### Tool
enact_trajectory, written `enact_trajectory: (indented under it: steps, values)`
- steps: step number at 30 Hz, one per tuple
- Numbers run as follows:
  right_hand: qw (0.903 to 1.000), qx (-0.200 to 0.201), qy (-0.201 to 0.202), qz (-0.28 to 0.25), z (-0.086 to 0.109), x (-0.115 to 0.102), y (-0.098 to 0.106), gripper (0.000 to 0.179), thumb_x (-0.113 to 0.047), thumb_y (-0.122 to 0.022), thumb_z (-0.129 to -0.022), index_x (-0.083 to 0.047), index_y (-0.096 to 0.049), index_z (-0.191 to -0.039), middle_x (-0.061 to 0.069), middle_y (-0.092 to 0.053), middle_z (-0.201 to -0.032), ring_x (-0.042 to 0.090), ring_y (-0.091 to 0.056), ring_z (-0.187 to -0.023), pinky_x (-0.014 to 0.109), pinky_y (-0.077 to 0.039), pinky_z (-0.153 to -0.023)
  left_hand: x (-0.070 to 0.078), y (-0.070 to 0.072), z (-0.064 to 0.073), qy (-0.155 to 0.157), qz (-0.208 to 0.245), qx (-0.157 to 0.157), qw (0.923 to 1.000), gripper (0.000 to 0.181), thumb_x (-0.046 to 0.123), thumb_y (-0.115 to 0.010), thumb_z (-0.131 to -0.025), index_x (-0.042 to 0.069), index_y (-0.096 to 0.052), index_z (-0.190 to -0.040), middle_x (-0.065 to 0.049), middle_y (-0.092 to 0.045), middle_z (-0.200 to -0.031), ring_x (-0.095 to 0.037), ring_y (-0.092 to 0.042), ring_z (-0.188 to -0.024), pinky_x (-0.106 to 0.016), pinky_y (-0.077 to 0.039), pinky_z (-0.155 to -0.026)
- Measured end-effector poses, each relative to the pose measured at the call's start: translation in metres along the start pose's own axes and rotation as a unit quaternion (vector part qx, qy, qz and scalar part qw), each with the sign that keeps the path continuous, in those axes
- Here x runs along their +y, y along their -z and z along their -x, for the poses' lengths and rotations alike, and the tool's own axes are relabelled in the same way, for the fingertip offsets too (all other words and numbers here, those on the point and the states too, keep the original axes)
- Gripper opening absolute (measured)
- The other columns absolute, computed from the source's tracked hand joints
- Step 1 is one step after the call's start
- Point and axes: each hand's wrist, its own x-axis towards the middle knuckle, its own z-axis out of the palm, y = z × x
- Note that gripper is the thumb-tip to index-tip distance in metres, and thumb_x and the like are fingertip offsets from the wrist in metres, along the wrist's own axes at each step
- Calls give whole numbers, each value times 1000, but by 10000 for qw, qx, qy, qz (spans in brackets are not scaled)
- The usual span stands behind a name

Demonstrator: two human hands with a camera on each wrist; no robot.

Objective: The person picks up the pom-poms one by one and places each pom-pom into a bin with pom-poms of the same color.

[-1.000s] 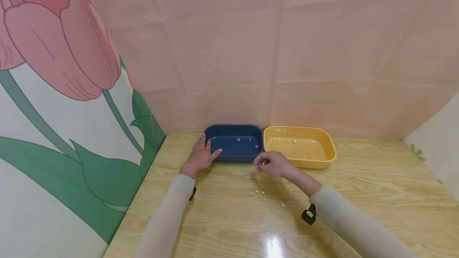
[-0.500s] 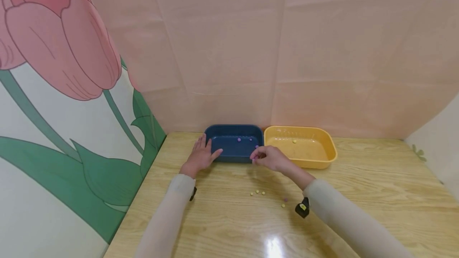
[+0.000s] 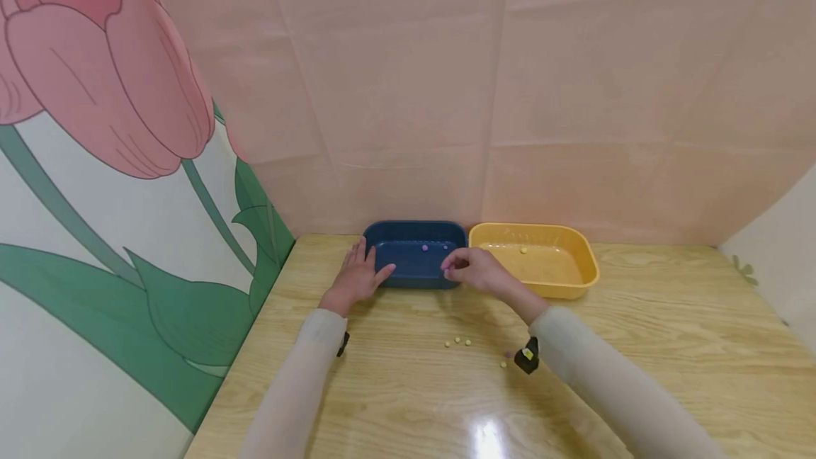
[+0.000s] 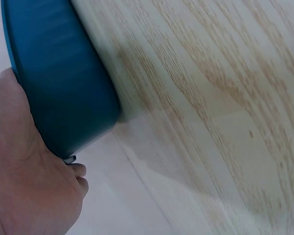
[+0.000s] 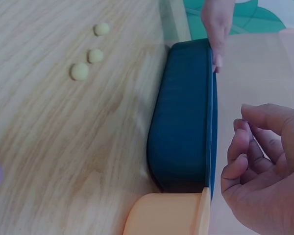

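Observation:
In the head view, my left hand (image 3: 355,279) rests with spread, straight fingers on the left end of a dark blue tray (image 3: 414,282). The left wrist view has that hand (image 4: 34,181) against the tray's rim. My right hand (image 3: 477,272) is over the tray's right front corner, thumb and fingertips pinching a small purple ball that barely shows between them. Inside the tray lie purple balls (image 3: 425,248). From the right wrist side, the pinching fingertips (image 5: 252,113) are above the blue tray's rim, the ball mostly hidden by them.
A yellow tray (image 3: 554,291) stands right beside the blue one, with a yellow ball (image 3: 523,251) in it. Several small yellow balls (image 3: 457,340) and a purple ball (image 3: 508,355) lie on the wooden table (image 3: 395,388). A pink cloth (image 3: 408,91) hangs behind the trays.
My right hand has moved left and away from me, from in front of the trays to over the blue tray's corner, still pinching the purple ball. The left hand has stayed put.

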Motion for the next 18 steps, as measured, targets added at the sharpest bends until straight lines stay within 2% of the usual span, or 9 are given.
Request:
enact_trajectory:
  steps: [6,18]
  values:
    - [9998,56,-149,-87,-6,-3,0,7,-15,-71,-96,-12,-74,-102,4,-68,-95,19,-60,-87,29,-50,-73,1,2,1,12,-6,-28,10000,86,64,-27,-105,-1,-18,-160,-22,5,-168,-36,5,-156,-49,-3,-126]
    - [9991,285,-250,-174,-22,-6,-5,10,-13,-71,-95,-7,-74,-103,7,-67,-99,21,-60,-91,30,-50,-77,0,0,-1,-6,-98,-14,10000,86,64,-26,-105,-2,-19,-160,-23,4,-168,-37,3,-156,-49,-4,-126]
